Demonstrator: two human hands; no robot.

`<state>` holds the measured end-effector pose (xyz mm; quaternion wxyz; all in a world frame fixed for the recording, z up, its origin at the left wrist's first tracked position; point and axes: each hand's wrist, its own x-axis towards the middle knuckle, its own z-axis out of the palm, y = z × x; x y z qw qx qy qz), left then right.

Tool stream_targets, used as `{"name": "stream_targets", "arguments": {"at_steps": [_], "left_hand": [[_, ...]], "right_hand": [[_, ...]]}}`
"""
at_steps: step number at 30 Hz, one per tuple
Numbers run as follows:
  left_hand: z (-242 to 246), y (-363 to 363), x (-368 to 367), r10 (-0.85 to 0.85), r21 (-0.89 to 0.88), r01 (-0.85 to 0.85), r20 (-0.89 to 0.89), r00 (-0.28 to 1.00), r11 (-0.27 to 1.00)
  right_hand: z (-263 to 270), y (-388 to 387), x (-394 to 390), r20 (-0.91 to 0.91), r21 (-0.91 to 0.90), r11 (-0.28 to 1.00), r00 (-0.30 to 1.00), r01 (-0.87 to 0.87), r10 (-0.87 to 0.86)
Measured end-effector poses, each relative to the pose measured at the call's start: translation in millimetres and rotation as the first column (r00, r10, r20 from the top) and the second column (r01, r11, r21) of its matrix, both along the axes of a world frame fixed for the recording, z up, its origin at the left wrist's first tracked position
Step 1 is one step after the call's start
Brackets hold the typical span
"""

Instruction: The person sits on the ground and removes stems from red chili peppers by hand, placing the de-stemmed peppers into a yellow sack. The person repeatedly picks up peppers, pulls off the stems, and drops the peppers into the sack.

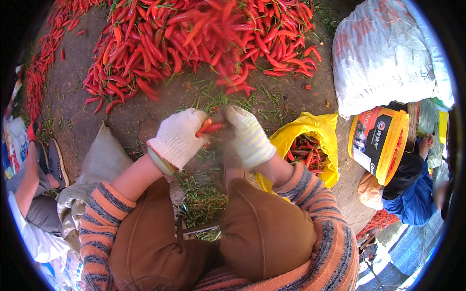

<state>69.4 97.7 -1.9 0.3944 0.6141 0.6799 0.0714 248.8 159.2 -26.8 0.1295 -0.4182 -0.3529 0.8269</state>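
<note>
My left hand [184, 135], in a white knit glove with a pale bangle at the wrist, is closed around red chili peppers [211, 127] whose ends stick out toward the right. Facing it, my right hand [249, 136] wears a pale striped work glove. Its fingertips are blurred close to the tip of the peppers, and whether they touch is not clear. Beyond both hands spreads a large heap of red chili peppers [174, 40] on the ground. Green stems [204, 198] litter the soil between my feet.
By my right knee, a yellow bag [329, 145] holds darker peppers. Farther right stand an orange bucket [397, 145] and a full white woven sack [386, 58]. A grey sack [103, 156] lies left. People sit at the left [31, 196] and right [411, 196] edges.
</note>
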Motion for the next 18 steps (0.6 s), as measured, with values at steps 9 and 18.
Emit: {"name": "stream_targets", "arguments": {"at_steps": [9, 18], "left_hand": [[-1.8, -9.8, -21.0, 0.174, -0.307, -0.122, 0.149, 0.973, 0.944], [-2.1, -8.8, -26.0, 0.198, -0.323, -0.148, 0.128, 0.972, 0.935]], "right_hand": [[-56.0, 195.7, 125.0, 0.856, 0.474, 0.583, 0.501, -0.66, -0.128], [-160.3, 321.2, 188.8, 0.936, 0.11, 0.385, -0.036, -0.916, -0.351]]}}
